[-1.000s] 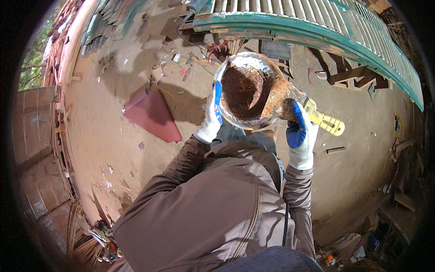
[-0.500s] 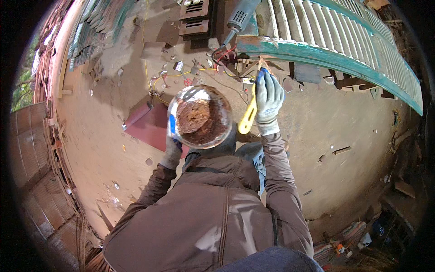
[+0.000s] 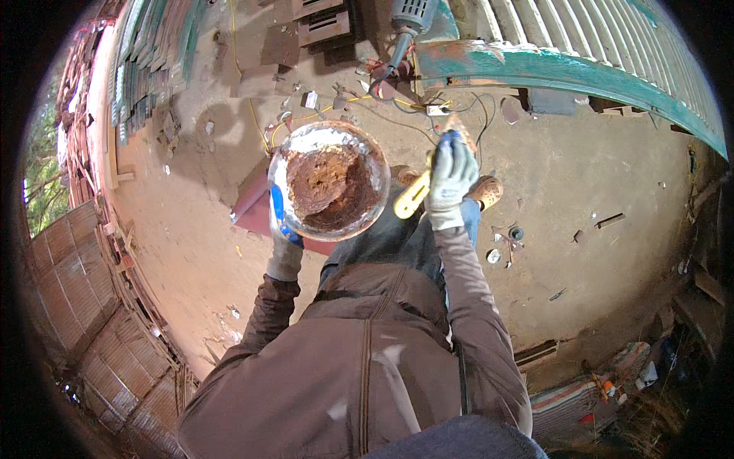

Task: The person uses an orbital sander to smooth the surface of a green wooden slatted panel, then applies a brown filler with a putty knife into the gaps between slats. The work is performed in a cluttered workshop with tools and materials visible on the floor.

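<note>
My left hand (image 3: pixel 280 222), in a grey glove with blue on the fingers, grips the left side of a round tub (image 3: pixel 380 164). Brown paste (image 3: pixel 325 183) lies inside it, and white smears coat the inner wall. In my right hand (image 3: pixel 453 180), also gloved, is a yellow-handled putty knife (image 3: pixel 413 196). The handle's end sticks out toward the tub, while a brown-smeared blade shows beyond the fingers. Hand and tool are to the right of the tub, apart from it.
A green frame with pale slats (image 3: pixel 535 65) stands ahead on the right. A grey power tool (image 3: pixel 413 19) rests by its corner, with cords (image 3: pixel 397 107) across the floor. A dark red sheet (image 3: pixel 256 203) lies left of my legs. Wood scraps (image 3: pixel 610 220) and debris dot the floor.
The tub has shifted slightly left and up in view, tilted to show more of the paste. My right hand has moved slightly down. The floor and frame have shifted as my view turned.
</note>
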Motion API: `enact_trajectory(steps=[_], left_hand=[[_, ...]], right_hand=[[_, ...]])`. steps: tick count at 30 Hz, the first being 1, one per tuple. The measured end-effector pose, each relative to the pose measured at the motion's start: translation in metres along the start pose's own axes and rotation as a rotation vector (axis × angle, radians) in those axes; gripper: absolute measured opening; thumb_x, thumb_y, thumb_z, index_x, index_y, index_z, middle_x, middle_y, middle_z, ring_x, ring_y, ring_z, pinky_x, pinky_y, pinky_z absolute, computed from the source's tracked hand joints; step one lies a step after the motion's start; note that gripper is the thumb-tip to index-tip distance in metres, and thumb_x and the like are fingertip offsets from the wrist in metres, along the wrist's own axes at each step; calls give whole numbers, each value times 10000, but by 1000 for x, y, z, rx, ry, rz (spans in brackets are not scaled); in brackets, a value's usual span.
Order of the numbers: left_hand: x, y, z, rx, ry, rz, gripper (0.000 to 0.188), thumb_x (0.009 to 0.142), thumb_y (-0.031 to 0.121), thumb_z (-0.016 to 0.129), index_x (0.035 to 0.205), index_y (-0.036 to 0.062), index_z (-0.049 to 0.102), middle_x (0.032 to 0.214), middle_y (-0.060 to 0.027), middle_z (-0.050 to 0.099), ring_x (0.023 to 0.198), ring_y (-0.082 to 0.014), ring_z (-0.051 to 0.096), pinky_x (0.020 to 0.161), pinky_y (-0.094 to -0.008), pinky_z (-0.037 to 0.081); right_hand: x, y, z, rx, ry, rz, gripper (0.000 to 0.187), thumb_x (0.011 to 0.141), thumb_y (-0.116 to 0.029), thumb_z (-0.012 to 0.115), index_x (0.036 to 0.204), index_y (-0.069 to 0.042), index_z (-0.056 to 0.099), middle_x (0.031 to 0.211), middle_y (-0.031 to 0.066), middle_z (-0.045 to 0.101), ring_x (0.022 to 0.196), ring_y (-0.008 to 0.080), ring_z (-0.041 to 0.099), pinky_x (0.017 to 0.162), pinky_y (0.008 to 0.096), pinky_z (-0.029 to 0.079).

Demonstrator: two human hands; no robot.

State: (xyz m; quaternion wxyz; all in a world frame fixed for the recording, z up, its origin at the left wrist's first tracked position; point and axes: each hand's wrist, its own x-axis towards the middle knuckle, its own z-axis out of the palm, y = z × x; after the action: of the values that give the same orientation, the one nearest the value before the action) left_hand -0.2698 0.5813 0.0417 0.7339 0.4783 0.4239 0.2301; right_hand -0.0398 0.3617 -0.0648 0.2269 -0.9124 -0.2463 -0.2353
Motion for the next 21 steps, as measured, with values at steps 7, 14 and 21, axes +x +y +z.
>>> enact_trajectory(steps=[7,14,21], left_hand=[[13,2,13,-80,-68,65,599,1108,408,382,1578,39,341,1619,-89,382,1472,-264,384,1230,-434,303],[6,19,28,-92,-64,46,607,1118,418,345,1618,83,261,1653,-83,317,1516,-251,309,1255,-435,250],[23,13,18,-117,-151,109,609,1109,427,349,1607,82,289,1644,-101,335,1502,-283,333,1254,-455,254]], right_hand=[[83,-25,-73,27,92,51,456,903,-151,699,1342,-74,606,1307,116,654,1179,309,614,982,462,472],[109,-63,-82,-25,-5,46,384,887,-150,648,1238,-1,601,1226,171,643,1083,317,621,862,470,493],[110,-70,-93,1,-122,-6,392,893,-146,642,1258,-11,597,1226,154,649,1043,317,613,879,460,471]])
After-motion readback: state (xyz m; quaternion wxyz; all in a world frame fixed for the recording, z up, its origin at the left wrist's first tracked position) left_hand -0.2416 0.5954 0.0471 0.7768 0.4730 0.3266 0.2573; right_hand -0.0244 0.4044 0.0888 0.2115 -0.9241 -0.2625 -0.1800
